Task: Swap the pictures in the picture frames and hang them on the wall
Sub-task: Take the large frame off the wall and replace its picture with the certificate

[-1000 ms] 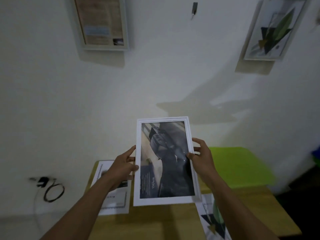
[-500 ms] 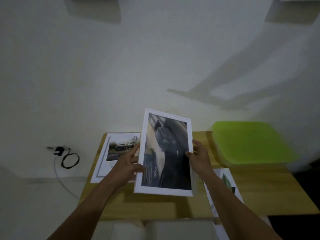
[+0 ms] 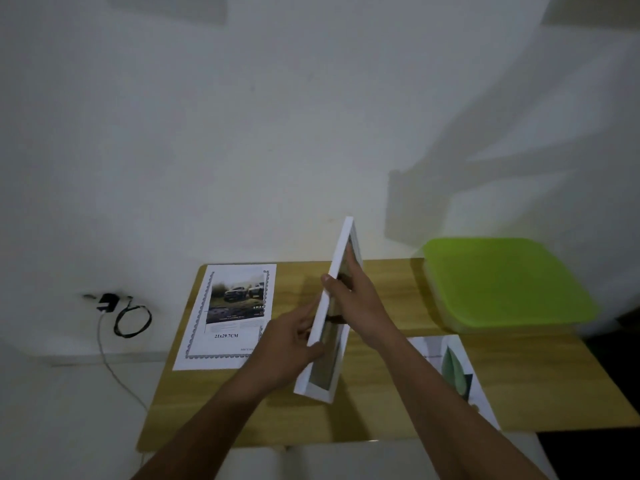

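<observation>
Picture frame [image 3: 321,311]: white, slim, turned almost edge-on and tilted over the wooden surface [image 3: 381,403], lower corner perhaps touching it. Left hand [image 3: 287,344] grips the lower edge. Right hand [image 3: 360,306] clasps higher, thumb over the rim. Car print [image 3: 232,313] lies left, leaf print [image 3: 453,372] right.

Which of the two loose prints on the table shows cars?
The left print, the one with the patterned border. The right print shows a green leaf.
</observation>
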Tool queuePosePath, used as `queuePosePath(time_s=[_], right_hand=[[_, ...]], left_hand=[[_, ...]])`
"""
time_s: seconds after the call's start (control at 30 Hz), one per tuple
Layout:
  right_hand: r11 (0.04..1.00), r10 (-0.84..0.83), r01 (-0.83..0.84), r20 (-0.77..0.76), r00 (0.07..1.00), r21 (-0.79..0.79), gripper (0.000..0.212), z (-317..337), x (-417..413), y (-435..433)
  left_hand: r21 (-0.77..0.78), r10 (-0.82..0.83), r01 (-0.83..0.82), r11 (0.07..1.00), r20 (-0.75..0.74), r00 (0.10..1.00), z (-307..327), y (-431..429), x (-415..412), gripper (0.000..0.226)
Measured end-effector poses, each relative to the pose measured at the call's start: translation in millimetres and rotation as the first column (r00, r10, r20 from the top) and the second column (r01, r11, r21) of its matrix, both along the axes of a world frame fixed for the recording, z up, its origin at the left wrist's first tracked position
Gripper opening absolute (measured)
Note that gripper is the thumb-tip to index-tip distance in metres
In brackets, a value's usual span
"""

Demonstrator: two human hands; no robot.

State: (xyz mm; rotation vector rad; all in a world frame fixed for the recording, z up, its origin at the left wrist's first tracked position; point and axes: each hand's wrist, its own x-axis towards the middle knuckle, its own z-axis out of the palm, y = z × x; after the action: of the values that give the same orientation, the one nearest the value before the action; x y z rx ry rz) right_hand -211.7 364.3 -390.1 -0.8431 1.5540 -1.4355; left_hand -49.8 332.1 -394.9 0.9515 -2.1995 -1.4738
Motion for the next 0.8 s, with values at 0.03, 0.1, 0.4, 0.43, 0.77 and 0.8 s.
queuePosePath(time_s=[0.03,0.1,0.4,0.43,0.77,0.8], right_hand=[[1.000,-0.022,0.022,-0.010,1.000,-0.005,0.074,1,-2,1],[0.996,-0.085,0.085,-0.050,0.995,0.010,0.074,-1,-7,2],[0.923,-0.373,0.371,-0.008,0.928,0.103,0.055,-35,-50,25],[0.912,-0.393,0.387,0.019,0.919,0.134,0.054,-45,-55,27],[0.912,-0.311,0.287,0.036,0.950,0.294,0.051,-126,-78,33],[0.910,-0.293,0.292,-0.039,0.955,0.293,0.051,-131,-79,30]], left_hand=[[-0.005,-0.003,0.003,1.000,-0.003,1.000,-2,2,-4,0.082],[-0.013,-0.017,0.017,1.000,-0.005,1.000,-8,6,-12,0.079],[-0.120,0.226,-0.207,0.971,0.179,0.958,-48,-9,-21,0.060],[-0.111,0.240,-0.221,0.969,0.209,0.948,-55,-14,-18,0.060],[0.183,0.188,-0.279,0.943,0.400,0.897,-143,-50,-11,0.088],[0.149,0.197,-0.278,0.949,0.406,0.892,-143,-50,-12,0.082]])
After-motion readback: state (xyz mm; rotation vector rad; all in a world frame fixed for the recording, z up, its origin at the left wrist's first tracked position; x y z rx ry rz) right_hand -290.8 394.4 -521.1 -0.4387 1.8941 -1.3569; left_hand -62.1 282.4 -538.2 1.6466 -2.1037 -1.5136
